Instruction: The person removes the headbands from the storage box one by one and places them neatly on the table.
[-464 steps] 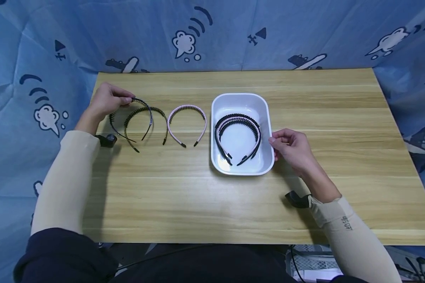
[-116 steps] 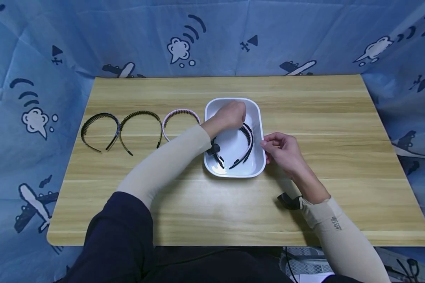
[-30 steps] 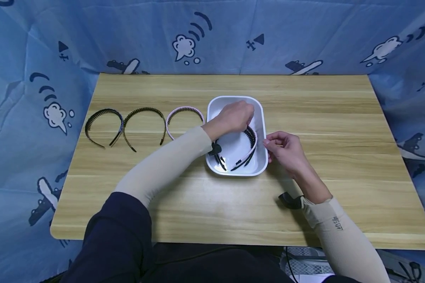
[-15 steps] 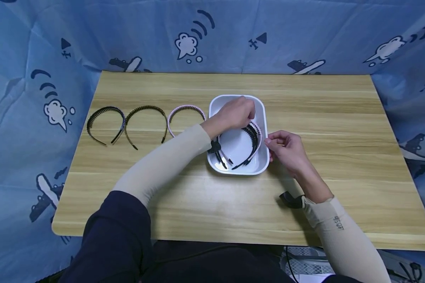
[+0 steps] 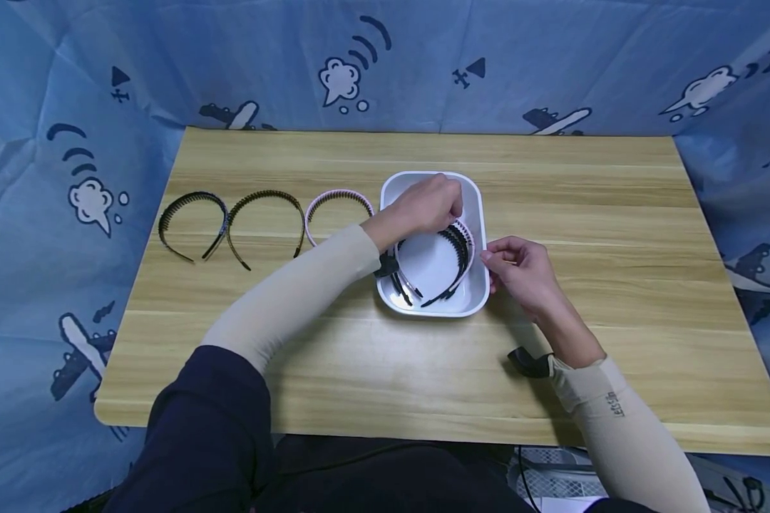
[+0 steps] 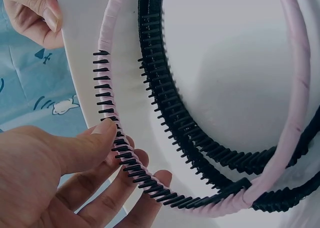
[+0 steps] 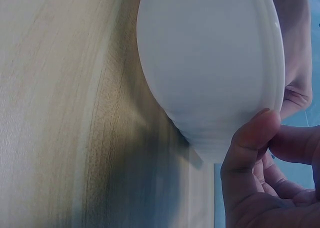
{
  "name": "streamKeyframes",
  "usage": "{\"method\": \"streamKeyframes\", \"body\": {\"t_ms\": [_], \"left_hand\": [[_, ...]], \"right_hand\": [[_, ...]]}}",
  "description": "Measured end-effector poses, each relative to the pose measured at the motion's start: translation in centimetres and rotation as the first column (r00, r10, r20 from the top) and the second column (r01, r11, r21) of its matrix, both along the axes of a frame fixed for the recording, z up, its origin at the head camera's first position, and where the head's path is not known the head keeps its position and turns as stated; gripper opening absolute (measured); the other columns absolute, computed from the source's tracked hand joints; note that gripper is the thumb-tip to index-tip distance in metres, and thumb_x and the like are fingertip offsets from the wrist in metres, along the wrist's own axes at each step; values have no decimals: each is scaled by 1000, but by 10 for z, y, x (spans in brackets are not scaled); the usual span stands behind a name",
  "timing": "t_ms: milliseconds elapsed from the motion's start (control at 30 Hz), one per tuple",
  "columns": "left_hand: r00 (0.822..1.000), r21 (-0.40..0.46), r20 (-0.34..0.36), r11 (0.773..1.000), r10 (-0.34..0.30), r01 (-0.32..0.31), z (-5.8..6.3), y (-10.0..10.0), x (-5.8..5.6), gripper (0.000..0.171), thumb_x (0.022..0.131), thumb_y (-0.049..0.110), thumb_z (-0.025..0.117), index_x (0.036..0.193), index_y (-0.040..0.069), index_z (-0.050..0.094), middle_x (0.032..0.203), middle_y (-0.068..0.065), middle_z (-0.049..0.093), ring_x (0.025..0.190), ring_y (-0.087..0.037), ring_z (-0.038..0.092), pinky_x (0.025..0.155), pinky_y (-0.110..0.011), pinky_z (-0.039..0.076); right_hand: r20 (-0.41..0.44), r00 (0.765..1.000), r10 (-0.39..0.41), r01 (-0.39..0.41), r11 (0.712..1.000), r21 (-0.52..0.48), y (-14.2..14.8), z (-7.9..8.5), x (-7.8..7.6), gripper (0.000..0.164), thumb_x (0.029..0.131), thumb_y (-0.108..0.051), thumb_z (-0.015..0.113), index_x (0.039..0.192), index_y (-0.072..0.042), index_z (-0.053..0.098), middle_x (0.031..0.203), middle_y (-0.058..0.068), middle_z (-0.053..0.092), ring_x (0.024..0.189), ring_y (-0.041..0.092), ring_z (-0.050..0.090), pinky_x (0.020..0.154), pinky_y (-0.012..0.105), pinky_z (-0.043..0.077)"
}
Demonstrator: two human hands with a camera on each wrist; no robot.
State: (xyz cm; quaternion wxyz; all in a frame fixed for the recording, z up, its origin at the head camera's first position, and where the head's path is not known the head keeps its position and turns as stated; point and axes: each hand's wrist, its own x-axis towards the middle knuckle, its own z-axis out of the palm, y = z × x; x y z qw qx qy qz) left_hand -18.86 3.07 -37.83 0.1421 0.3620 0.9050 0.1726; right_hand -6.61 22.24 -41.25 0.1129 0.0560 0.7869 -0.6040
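My left hand (image 5: 425,205) reaches into a white plastic tray (image 5: 481,214). In the left wrist view its thumb and fingers pinch a pink headband (image 6: 301,62) with black comb teeth along its inner side. Two black toothed headbands (image 6: 156,67) lie under and beside it in the tray, crossing it near the lower right. From above, the left hand covers the upper parts of these headbands. My right hand (image 5: 522,274) holds the tray's right rim, and the right wrist view shows its thumb (image 7: 257,133) at the rim with the index finger on the far side.
Left of the tray three headbands lie in a row on the wooden table (image 5: 385,385): a black and blue one (image 5: 192,196), a dark olive one (image 5: 266,194) and a pink one (image 5: 339,193), which the left forearm partly covers. A blue patterned curtain (image 5: 411,64) surrounds the table.
Earlier the left hand held the black and blue headband at the far left, later set down there. Now, inside the tray, the pink headband has shifted right, over the black ones. Right hand stays.
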Motion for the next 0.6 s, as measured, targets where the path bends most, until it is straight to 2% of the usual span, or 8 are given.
{"method": "streamKeyframes", "body": {"t_ms": [367,467,600], "left_hand": [[999,48,7,998,-48,48,0,-4,-1,26,96,-1,60,94,6,84,90,-6,78,78,-14,54,66,-21,36],[998,61,2,997,-57,57,0,-4,-1,27,96,-2,59,93,5,84,90,-6,78,77,-14,54,66,-20,36],[998,75,-5,995,-58,58,2,-5,-1,29,95,-3,56,87,4,83,81,-4,72,72,-12,50,62,-19,32]], "right_hand": [[3,1000,-4,4,1000,4,0,0,0,16,104,-3,61,114,8,60,74,-10,67,57,6,59,52,23,55],[3,1000,-4,4,1000,1,0,0,0,16,104,-3,61,114,9,60,74,-9,67,56,6,59,52,23,55],[0,1000,-3,3,1000,1,0,-1,0,18,103,-3,62,115,10,60,74,-10,67,56,6,59,52,23,55]]}}
